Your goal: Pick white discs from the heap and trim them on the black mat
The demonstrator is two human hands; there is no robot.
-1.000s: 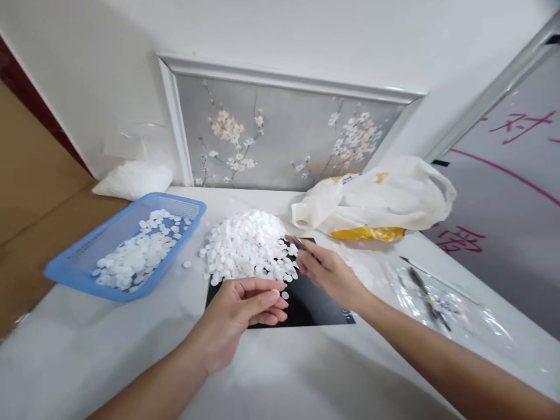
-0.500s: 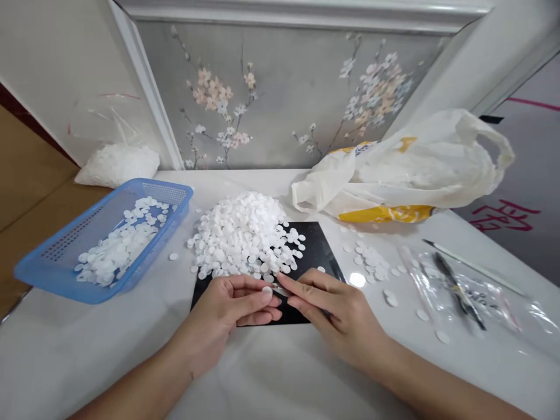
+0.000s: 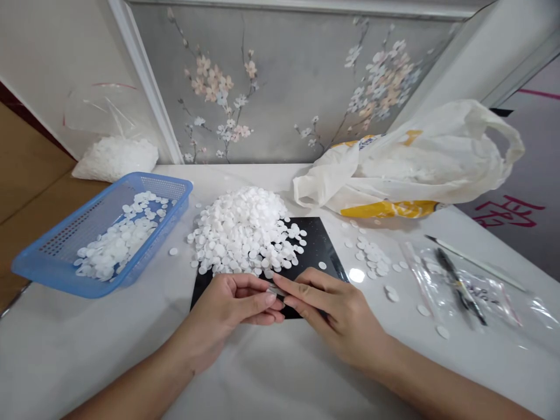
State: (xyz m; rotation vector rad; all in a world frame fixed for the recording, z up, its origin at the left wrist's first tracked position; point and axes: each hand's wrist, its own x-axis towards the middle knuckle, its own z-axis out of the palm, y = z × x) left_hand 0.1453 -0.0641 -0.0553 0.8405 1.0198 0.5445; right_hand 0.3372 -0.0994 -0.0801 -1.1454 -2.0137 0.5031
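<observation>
Many small white discs [image 3: 245, 227] are heaped on the table and on a black board [image 3: 315, 245]. My left hand [image 3: 238, 300] is closed in a pinch at the board's front edge; what lies between its fingertips is too small to name. Close against it on the right, my right hand [image 3: 335, 309] pinches a thin, small item whose shape is mostly hidden by the fingers. The fingertips of both hands nearly meet in front of the heap.
A blue basket [image 3: 144, 265] holding white discs stands at the left, with a clear bag of white pieces [image 3: 118, 158] behind it. At the right are a white-and-yellow plastic bag [image 3: 415, 169], scattered discs [image 3: 371, 255], a black pen [image 3: 459, 286] and a white pencil-like tool [image 3: 476, 262].
The white disc that showed at my left fingertips is now largely out of sight between the fingers. Both hands stay close together; the view has shifted slightly.
</observation>
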